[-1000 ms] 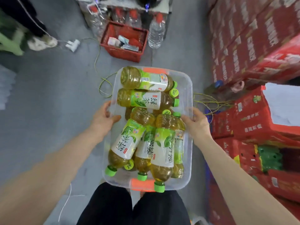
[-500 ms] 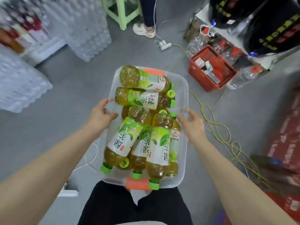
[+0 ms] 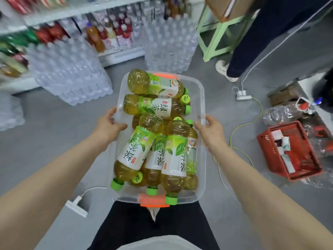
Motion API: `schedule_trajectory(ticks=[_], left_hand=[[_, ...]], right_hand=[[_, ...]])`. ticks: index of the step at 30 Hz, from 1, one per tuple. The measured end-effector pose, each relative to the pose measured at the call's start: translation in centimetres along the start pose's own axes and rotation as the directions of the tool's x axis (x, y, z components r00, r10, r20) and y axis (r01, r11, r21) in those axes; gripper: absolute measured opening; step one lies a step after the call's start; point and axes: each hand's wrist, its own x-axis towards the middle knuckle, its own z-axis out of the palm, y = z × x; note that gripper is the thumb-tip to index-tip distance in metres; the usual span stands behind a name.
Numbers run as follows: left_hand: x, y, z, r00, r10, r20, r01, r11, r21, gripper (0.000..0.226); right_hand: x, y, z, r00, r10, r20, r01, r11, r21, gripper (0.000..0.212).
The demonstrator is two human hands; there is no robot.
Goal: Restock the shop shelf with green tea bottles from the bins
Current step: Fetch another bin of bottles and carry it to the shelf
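Head view. Carrying step, by the look of it. Gripping the clear bin [image 3: 202, 98] by its long rims with left hand [image 3: 108, 125] and right hand [image 3: 209, 130], thumbs hooked over the edge, fingers curled round the outside, tips hidden underneath. Holding green tea bottles [image 3: 156, 107] heaped loosely between the two thumbs, some caps right at the near rim. Best carried level, never tipped toward the body, or likely to spill. Heading for the shelf [image 3: 72, 9], well beyond the fingertips, behind stacked water packs [image 3: 68, 74]. Open floor ahead and left of the left fingers. Right of the right fingers: yellow cable [image 3: 239, 127], power strip [image 3: 243, 95], red basket [image 3: 288, 152], a person's leg [image 3: 252, 42]. Worth skirting leftward.
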Motion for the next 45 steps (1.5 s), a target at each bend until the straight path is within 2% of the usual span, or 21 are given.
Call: schedule_trajectory(ticks=[3,6,8,11,17,21,23,28,36,39,43,45], left_hand=[[3.2,2.3,-1.3,0.996,-0.055,-0.064,0.048,0.994,-0.099,0.07],[7.1,4.6,-2.7,0.992,-0.075,-0.104,0.058,0.986,-0.159,0.065],[10.7,6.0,-4.0,0.989,-0.078,-0.125,0.054,0.982,-0.181,0.063],[16.1,8.7,-6.1,0.993,-0.041,-0.111,0.025,0.99,-0.141,0.057],[26.0,15.1,-9.3,0.991,-0.002,-0.132,-0.01,0.996,-0.088,0.049],[32.4,18.5,-10.6,0.99,-0.027,-0.137,0.018,0.998,-0.064,0.053],[35.2,19.3,-10.9,0.983,-0.057,-0.174,0.046,0.997,-0.066,0.054],[39.7,19.2,-11.7,0.956,-0.158,-0.248,0.116,0.977,-0.177,0.055],[43.0,16.4,-17.7,0.915,-0.269,-0.302,0.155,0.923,-0.353,0.057],[43.4,14.3,-20.8,0.876,-0.325,-0.356,0.172,0.901,-0.398,0.058],[43.2,11.4,-24.7,0.779,-0.451,-0.437,0.26,0.865,-0.429,0.061],[43.2,9.9,-26.2,0.73,-0.514,-0.45,0.287,0.829,-0.48,0.06]], right_hand=[[5.1,-5.9,1.2,0.996,-0.054,0.076,0.059,0.997,-0.059,0.041],[10.5,-11.0,3.1,0.989,-0.108,0.097,0.118,0.987,-0.111,0.053],[13.8,-14.1,4.6,0.986,-0.122,0.11,0.137,0.98,-0.141,0.05],[17.7,-18.5,6.8,0.988,-0.126,0.093,0.139,0.979,-0.152,0.036],[25.6,-25.2,10.4,0.991,-0.1,0.091,0.114,0.98,-0.16,0.036],[31.9,-29.5,12.0,0.986,-0.093,0.138,0.118,0.976,-0.182,0.049],[35.2,-31.8,13.0,0.977,-0.12,0.176,0.155,0.967,-0.201,0.041],[41.0,-38.0,16.5,0.943,-0.21,0.258,0.284,0.913,-0.294,0.024],[43.8,-45.8,26.9,0.863,-0.287,0.417,0.45,0.812,-0.373,0.023],[43.3,-47.8,32.3,0.832,-0.258,0.491,0.473,0.792,-0.386,0.023],[42.4,-50.1,39.7,0.783,-0.24,0.574,0.503,0.788,-0.356,0.023],[42.1,-51.2,43.4,0.731,-0.24,0.639,0.553,0.757,-0.349,0.023]])
